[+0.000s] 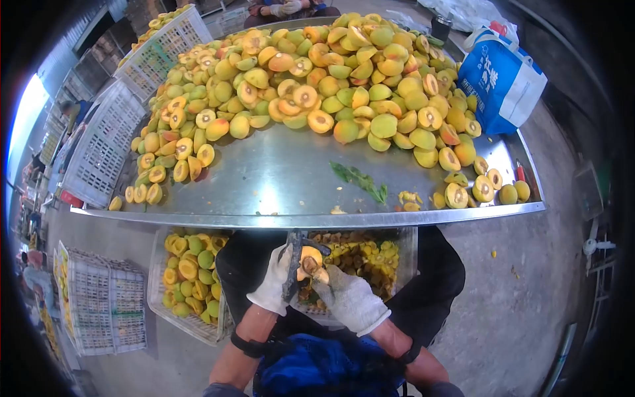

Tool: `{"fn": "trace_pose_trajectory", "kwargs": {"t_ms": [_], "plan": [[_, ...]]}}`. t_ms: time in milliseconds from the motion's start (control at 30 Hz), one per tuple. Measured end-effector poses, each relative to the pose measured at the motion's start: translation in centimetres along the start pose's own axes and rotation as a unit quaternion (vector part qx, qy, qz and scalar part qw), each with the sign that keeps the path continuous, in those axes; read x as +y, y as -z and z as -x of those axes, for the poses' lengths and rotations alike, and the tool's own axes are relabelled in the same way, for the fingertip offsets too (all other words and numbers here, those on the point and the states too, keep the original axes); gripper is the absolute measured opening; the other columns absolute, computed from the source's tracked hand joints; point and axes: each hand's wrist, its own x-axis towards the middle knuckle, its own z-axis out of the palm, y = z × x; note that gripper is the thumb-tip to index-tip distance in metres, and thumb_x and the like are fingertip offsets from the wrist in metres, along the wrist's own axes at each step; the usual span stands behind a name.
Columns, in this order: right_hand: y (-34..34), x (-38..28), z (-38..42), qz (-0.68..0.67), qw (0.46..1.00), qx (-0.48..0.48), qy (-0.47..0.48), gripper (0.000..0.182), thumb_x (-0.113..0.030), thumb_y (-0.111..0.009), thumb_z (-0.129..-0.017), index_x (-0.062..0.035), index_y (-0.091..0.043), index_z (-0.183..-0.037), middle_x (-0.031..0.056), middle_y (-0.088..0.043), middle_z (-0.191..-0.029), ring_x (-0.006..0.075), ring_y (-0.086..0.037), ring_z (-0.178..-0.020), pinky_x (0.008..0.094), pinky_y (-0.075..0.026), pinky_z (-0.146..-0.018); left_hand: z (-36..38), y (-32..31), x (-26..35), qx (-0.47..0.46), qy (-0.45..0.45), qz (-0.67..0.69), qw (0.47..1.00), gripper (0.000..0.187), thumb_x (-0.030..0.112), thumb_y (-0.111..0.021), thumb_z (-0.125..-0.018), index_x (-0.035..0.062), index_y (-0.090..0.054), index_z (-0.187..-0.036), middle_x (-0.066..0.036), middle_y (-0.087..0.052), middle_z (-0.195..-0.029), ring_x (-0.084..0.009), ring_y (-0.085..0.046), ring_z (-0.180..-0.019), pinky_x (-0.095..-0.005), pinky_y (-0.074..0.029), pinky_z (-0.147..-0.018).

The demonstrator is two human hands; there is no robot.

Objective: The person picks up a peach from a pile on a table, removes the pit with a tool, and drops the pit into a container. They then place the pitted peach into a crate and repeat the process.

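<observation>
Two gloved grips meet low, in front of your body and just beyond the near rim of the worktop [264,172]. Your left grip [273,281] is closed around a dark tool [292,270], which stands roughly upright. Your right grip [354,301] pinches a cut fruit [309,259], with orange flesh and a brown middle facing up, against the tool. Dark bands circle both your wrists.

Below your hands, between your dark-trousered knees, sits a scrap crate [409,264] with yellow and brownish fruit pieces in it. Just beside it, on your left, a second crate [157,281] holds green and yellow fruit, some cut open. Farther left, a tall white crate [109,304] stands on the floor [503,311].

On the metal worktop, a broad heap of fruit [331,73] covers the far part, many pieces halved, some with brown centres showing. Nearer you lie a leafy sprig [360,182] and a few yellow scraps [410,198]. A blue and white bag [496,83] stands at the right side, next to the heap. Across the worktop, you see another person's gloved hands [286,8] close together.
</observation>
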Motion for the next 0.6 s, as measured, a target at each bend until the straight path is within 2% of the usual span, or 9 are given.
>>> {"fn": "trace_pose_trajectory", "kwargs": {"t_ms": [33, 133, 200, 333, 367, 467, 533, 567, 600], "plan": [[-0.2, 0.4, 0.0, -0.006, 1.0, -0.005, 0.007, 0.022, -0.021, -0.061, -0.091, -0.0038, -0.059, -0.105, 0.0221, -0.064, -0.079, 0.0417, -0.063, -0.074, 0.047, -0.051, -0.062, 0.1, 0.1, -0.5, 0.018, -0.053, -0.117, 0.992, 0.032, 0.02, -0.053, -0.098, -0.0028, -0.056, -0.119, -0.011, -0.062, -0.113, -0.0184, -0.063, -0.094, -0.0283, -0.051, -0.088], [-0.5, 0.0, 0.1, -0.064, 0.998, -0.002, 0.009, 0.026, -0.023, -0.059, -0.093, -0.0047, -0.059, -0.112, 0.0225, -0.065, -0.082, 0.0428, -0.063, -0.076, 0.0471, -0.052, -0.065, -1.7, 0.6, 0.8, -0.01, -0.067, -0.268, 0.961, 0.03, 0.016, -0.057, -0.095, -0.0045, -0.06, -0.117, -0.008, -0.065, -0.092, -0.0137, -0.06, -0.082, -0.0259, -0.049, -0.081], [-1.5, 0.1, 0.3, -0.113, 0.994, 0.002, 0.003, 0.028, -0.024, -0.058, -0.093, -0.0054, -0.059, -0.114, 0.0225, -0.065, -0.085, 0.0433, -0.063, -0.079, 0.0468, -0.052, -0.068, -3.2, 0.2, 4.3, -0.083, 0.183, -0.09, 0.975, 0.03, 0.02, -0.058, -0.096, -0.0053, -0.063, -0.111, -0.007, -0.063, -0.08, -0.0115, -0.055, -0.077, -0.0283, -0.048, -0.073], [-3.0, 0.5, 0.3, -0.167, 0.982, -0.012, -0.085, 0.029, -0.027, -0.055, -0.095, -0.0059, -0.062, -0.113, 0.0209, -0.067, -0.087, 0.0413, -0.064, -0.082, 0.045, -0.051, -0.073, -3.6, 0.0, 4.5, -0.094, 0.101, -0.18, 0.974, 0.034, 0.025, -0.054, -0.099, -0.0068, -0.062, -0.107, -0.005, -0.063, -0.082, -0.0106, -0.053, -0.076, -0.0286, -0.046, -0.069], [-2.6, 0.0, 0.4, -0.172, 0.977, -0.023, -0.123, 0.029, -0.028, -0.054, -0.095, -0.0058, -0.062, -0.112, 0.0202, -0.067, -0.087, 0.0402, -0.065, -0.083, 0.0445, -0.051, -0.073, -3.9, 0.5, 5.8, -0.124, 0.228, -0.153, 0.953, 0.045, 0.031, -0.051, -0.1, -0.007, -0.056, -0.123, -0.01, -0.065, -0.103, -0.0132, -0.058, -0.092, -0.0271, -0.048, -0.083], [-1.1, -1.5, 0.4, -0.213, 0.967, -0.01, -0.142, 0.03, -0.03, -0.053, -0.096, -0.0053, -0.064, -0.11, 0.0173, -0.069, -0.087, 0.0347, -0.066, -0.082, 0.0424, -0.051, -0.074, -1.8, 0.4, 3.8, -0.067, 0.082, -0.005, 0.994, 0.045, 0.032, -0.057, -0.096, -0.0029, -0.056, -0.125, -0.006, -0.064, -0.103, -0.0125, -0.058, -0.093, -0.0273, -0.048, -0.084], [-2.1, -0.3, 0.3, -0.236, 0.963, -0.027, -0.128, 0.03, -0.027, -0.052, -0.097, -0.0029, -0.063, -0.111, 0.0124, -0.068, -0.082, 0.0232, -0.064, -0.075, 0.037, -0.05, -0.071, -0.7, -0.7, 1.4, -0.015, -0.023, 0.038, 0.999, 0.048, 0.03, -0.062, -0.093, -0.0018, -0.055, -0.127, -0.006, -0.062, -0.112, -0.0118, -0.056, -0.104, -0.0265, -0.046, -0.093], [-2.4, -0.1, 0.4, -0.242, 0.962, -0.037, -0.12, 0.032, -0.029, -0.051, -0.097, -0.0026, -0.062, -0.112, 0.0179, -0.067, -0.088, 0.0319, -0.064, -0.081, 0.0408, -0.05, -0.075, -0.4, -1.0, 0.6, -0.039, -0.023, 0.136, 0.99, 0.048, 0.026, -0.063, -0.09, -0.0026, -0.055, -0.127, -0.007, -0.061, -0.116, -0.0114, -0.055, -0.106, -0.027, -0.045, -0.094], [-2.5, -0.1, 0.6, -0.246, 0.962, -0.042, -0.115, 0.034, -0.031, -0.05, -0.097, -0.0023, -0.062, -0.112, 0.0234, -0.066, -0.094, 0.0406, -0.064, -0.088, 0.0447, -0.049, -0.079, -0.4, -1.4, 1.3, -0.02, -0.038, 0.114, 0.992, 0.044, 0.017, -0.064, -0.088, -0.0033, -0.056, -0.125, -0.006, -0.063, -0.115, -0.0114, -0.057, -0.104, -0.0262, -0.046, -0.093]]}}
